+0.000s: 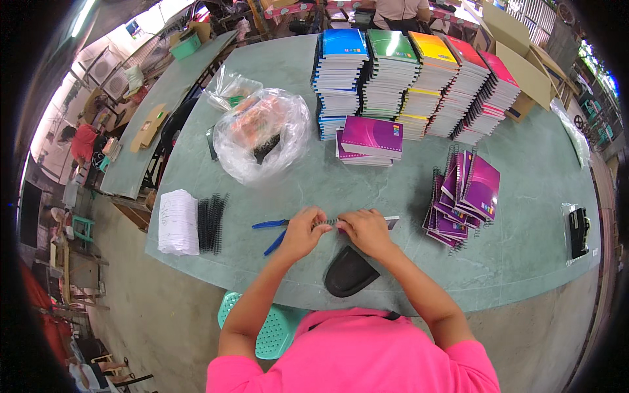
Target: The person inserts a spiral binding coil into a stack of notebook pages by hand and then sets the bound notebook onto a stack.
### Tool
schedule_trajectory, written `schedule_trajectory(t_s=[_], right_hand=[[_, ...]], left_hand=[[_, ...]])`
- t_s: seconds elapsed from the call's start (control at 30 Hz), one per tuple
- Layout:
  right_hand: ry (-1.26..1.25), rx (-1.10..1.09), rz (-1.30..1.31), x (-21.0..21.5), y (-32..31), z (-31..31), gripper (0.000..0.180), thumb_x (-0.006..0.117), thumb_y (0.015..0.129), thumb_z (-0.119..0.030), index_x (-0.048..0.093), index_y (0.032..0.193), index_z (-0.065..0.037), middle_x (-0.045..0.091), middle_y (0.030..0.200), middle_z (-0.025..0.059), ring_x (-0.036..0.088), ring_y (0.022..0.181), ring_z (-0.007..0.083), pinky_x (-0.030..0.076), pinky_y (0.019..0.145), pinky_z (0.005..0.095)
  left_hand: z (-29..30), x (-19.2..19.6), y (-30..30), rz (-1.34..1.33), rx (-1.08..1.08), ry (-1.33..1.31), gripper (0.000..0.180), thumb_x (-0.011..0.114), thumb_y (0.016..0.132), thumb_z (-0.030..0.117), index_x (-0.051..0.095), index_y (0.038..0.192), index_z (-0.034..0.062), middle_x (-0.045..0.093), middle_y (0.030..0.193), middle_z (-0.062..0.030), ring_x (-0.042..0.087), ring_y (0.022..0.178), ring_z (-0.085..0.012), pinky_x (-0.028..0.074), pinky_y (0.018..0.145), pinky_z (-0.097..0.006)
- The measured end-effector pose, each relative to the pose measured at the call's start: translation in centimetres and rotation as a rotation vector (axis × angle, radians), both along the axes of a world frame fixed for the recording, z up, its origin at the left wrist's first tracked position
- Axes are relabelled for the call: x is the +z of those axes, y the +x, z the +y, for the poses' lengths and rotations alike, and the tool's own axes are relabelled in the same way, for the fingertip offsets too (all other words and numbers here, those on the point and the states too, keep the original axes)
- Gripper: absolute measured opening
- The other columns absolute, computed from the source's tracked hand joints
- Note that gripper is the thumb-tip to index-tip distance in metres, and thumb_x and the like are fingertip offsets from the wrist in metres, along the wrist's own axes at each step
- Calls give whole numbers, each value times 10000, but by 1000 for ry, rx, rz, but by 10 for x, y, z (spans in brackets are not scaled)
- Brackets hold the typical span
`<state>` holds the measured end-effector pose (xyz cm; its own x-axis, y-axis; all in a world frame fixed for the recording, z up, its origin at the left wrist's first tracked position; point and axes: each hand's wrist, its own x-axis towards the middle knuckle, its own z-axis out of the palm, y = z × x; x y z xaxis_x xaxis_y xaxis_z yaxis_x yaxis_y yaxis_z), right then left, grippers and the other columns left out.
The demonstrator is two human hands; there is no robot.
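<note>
My left hand (303,230) and my right hand (364,229) are close together above the green table (524,262), both pinching a short black spiral wire coil (329,223) that spans between their fingertips. Blue-handled pliers (272,233) lie on the table just left of my left hand. A flat black pouch (350,272) rests near the table's front edge below my right hand. To the right lies a fanned heap of purple spiral notebooks (462,200).
Tall stacks of coloured notebooks (419,78) fill the far side, with a short purple stack (370,139) in front. A clear plastic bag (262,134) sits at centre left. White paper (177,223) and black coils (211,223) lie at the left edge. Cardboard boxes (524,59) stand far right.
</note>
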<state>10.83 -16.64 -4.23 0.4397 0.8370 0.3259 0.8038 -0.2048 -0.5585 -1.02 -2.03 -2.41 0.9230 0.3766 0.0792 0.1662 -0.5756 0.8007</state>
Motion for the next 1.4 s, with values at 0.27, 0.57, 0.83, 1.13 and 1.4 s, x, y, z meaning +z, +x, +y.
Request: schedule_trajectory(t_s=[0.27,0.57,0.83,1.13,1.4], right_hand=[[114,-22,188,0,2,5,188,643,767,-149,564,929,-93,612,860,78,581,818,289,425,683,407],[58,52,85,3,9,4,232,664,722,-77,563,930,-67,567,851,104,556,830,319,443,697,412],[13,-168,11,11,30,-32,162,634,764,-134,626,918,-82,593,816,108,570,854,320,446,710,414],[15,-163,100,-2,38,-33,128,635,778,-121,673,896,-87,659,840,85,587,790,292,459,695,386],[60,-123,80,-1,32,-33,151,648,757,-84,647,907,-61,635,824,81,566,778,290,454,693,384]], left_hand=[[0,0,3,25,-27,75,263,607,835,259,590,862,-2,585,744,-170,576,707,-294,445,669,-375],[-29,0,6,-30,-56,580,255,665,756,175,595,967,50,548,885,-132,498,898,-350,414,757,-414],[-52,-11,-12,-38,-59,207,355,700,721,177,555,1017,44,550,918,-169,515,942,-366,423,819,-431],[-18,56,7,-166,64,216,417,619,783,113,543,1194,126,602,989,-167,595,876,-339,470,755,-392],[-17,36,9,-259,53,220,330,636,793,98,625,1123,105,631,931,-119,597,852,-281,467,757,-345]])
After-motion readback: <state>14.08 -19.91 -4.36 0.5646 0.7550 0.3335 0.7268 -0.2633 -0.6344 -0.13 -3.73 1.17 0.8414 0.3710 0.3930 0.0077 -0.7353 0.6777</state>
